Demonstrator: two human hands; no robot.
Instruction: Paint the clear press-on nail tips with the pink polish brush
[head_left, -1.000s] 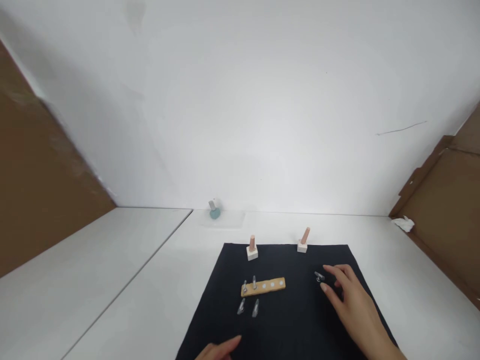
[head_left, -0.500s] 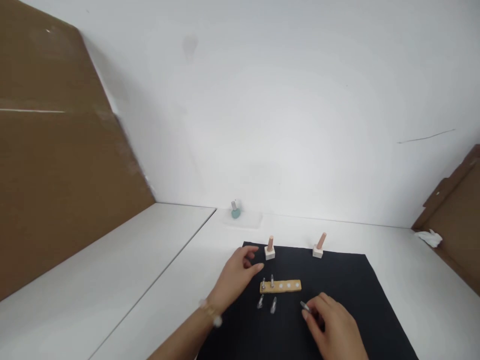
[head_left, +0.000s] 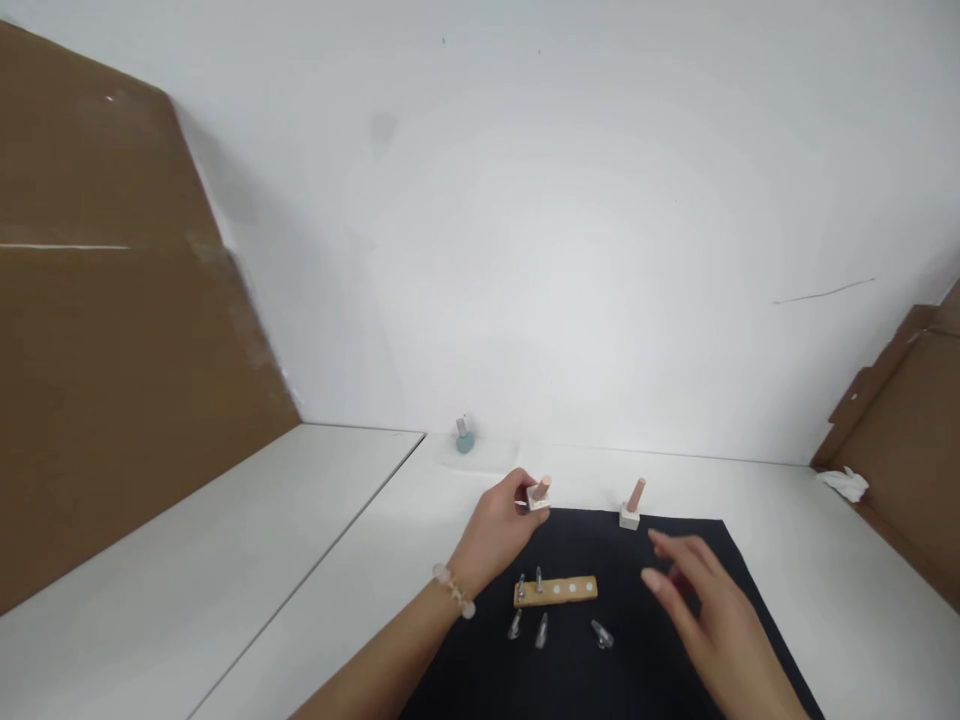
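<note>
Left hand (head_left: 495, 530): closed on a peg block (head_left: 538, 497) at the mat's far edge. Right hand (head_left: 705, 600): open, fingers spread above the mat (head_left: 600, 552). My count: two blocks, with a second block (head_left: 630, 516) along that edge; one wooden strip (head_left: 555, 591); two bolts (head_left: 538, 580) standing in it; three loose bolts (head_left: 541, 630) at the strip's near side

A matte black cloth mat (head_left: 465, 680) lies on a white tabletop (head_left: 225, 530). A tan wooden strip (head_left: 555, 592) shows a row of white dots. Peach wooden pegs (head_left: 637, 494) rise from white square blocks (head_left: 629, 518). Brown cardboard (head_left: 112, 300) flanks the plain white wall (head_left: 570, 230).
</note>
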